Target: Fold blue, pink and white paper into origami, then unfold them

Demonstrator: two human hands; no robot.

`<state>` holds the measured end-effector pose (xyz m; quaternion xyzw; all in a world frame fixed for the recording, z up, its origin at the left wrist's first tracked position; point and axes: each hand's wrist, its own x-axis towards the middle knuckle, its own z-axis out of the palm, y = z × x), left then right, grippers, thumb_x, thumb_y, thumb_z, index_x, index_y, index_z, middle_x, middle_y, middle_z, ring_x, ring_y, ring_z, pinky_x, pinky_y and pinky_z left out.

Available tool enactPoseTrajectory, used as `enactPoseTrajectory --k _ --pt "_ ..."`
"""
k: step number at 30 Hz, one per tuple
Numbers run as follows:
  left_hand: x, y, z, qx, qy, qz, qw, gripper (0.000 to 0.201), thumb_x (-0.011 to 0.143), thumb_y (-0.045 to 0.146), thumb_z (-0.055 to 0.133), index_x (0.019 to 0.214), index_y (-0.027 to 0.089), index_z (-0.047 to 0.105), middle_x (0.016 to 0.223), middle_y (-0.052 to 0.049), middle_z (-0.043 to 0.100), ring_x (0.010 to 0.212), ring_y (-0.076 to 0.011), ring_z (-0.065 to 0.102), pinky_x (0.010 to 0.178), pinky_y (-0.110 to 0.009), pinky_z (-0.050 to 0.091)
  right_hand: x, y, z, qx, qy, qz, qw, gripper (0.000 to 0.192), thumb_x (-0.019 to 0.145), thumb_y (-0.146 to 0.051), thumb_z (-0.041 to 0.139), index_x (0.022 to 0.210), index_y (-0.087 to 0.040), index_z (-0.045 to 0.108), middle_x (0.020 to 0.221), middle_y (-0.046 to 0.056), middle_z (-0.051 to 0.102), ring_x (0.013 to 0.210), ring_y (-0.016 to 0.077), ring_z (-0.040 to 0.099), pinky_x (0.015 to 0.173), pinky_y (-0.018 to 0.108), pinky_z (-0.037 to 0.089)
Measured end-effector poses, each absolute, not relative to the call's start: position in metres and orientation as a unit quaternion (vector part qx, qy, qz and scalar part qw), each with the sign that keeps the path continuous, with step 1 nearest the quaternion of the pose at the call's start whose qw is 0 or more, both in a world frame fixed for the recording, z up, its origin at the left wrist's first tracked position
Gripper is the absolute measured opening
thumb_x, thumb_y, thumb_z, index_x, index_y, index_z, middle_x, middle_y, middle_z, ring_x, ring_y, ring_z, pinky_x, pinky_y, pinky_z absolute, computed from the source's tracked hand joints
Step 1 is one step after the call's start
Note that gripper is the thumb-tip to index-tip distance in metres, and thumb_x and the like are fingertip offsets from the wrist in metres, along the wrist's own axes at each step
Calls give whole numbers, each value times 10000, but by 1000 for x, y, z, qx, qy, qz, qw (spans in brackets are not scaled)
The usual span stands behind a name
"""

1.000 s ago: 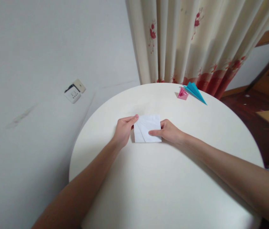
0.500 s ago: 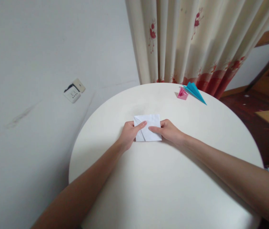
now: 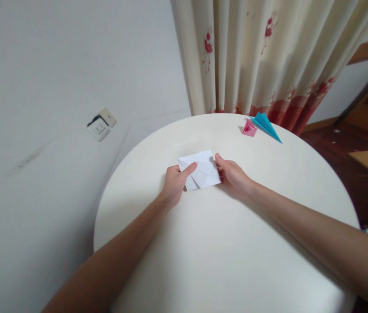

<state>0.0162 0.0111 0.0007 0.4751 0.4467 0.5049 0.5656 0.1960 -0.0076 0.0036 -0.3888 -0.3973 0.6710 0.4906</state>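
Your two bare forearms reach forward over a round, cream-white tabletop (image 3: 223,261), and both hands meet at a folded white sheet of paper (image 3: 203,169) lying near the middle of it.

Your left hand (image 3: 174,184) rests on the paper's left side, fingers curled, with one fingertip laid flat on top of the sheet, pressing it down. Whether your thumb is under the paper cannot be told from here.

Your right hand (image 3: 234,176) sits at the paper's right edge, touching it, fingers drawn together and the thumb against the upper right corner. The grip itself is hidden by the hand.

The paper lies between your hands, slightly turned, its far left corner tilted up from the surface. Creases run diagonally across its top face.

Well beyond your right hand, near the far rim of the tabletop, sit a small pink folded paper shape (image 3: 249,128) and, touching it on its right, a blue paper aeroplane (image 3: 265,125).

Behind them hangs a cream curtain with red flowers (image 3: 252,56). Far to the left of your left hand, a white wall socket (image 3: 101,126) is set in a pale wall.
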Motion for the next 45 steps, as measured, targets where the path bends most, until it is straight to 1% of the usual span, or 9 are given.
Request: enactPoseTrajectory --k 4,13,18,23,28,33,36,39,45 --pt "18 9 1 485 449 488 570 451 662 468 835 929 112 765 988 -139 755 821 -254 709 757 -368 556 190 -14 1 -381 -431 676 461 414 650 -429 834 869 -90 745 850 113 750 734 179 654 708 305 497" --pt "6 21 4 502 449 537 508 338 732 461 780 759 125 752 764 -74 715 700 -163 627 669 -279 485 198 -12 3 -441 -469 620 447 297 684 -330 784 841 -79 763 833 118 751 649 156 630 607 267 457" --pt "-3 29 9 470 491 571 460 372 774 496 721 871 137 733 842 -66 677 709 -115 582 589 -211 417 196 -10 3 -469 -429 611 472 284 674 -313 784 826 -74 761 889 146 751 675 163 632 610 273 454" --pt "8 18 13 572 446 543 423 561 757 379 754 1245 251 507 1096 -54 629 788 -129 630 651 -237 488 197 -6 -1 -478 -394 592 516 339 666 -363 796 838 -73 757 918 158 744 737 187 639 658 304 459" --pt "22 4 2 674 424 450 405 491 663 261 813 1055 231 519 1031 -32 614 814 -168 630 684 -274 511 197 -4 -7 -442 -407 601 528 426 649 -467 804 823 -82 746 818 117 723 692 175 600 631 306 433" --pt "18 9 -4 700 437 459 330 553 609 207 835 1069 226 529 1011 -31 614 879 -196 609 736 -289 492 195 -4 -7 -427 -461 590 507 459 701 -540 748 759 -86 713 706 63 666 614 131 517 579 283 381" --pt "15 12 -1 696 438 466 326 532 635 207 811 1075 223 512 985 -26 612 863 -191 608 724 -278 484 193 -3 -3 -391 -481 588 519 413 676 -463 785 869 -108 699 798 63 687 678 148 560 614 284 420" --pt "15 13 2 694 443 459 333 483 693 208 754 1096 220 487 970 -22 605 824 -178 605 681 -262 482 193 -2 -1 -371 -503 561 543 512 663 -362 803 1094 -141 637 924 80 696 761 178 601 632 291 459" --pt "14 14 3 699 422 453 359 309 799 168 592 1085 215 483 921 -12 590 762 -149 593 638 -237 470 201 0 0 -422 -567 381 597 639 786 -331 692 1371 -231 454 908 45 639 651 153 554 528 277 451"
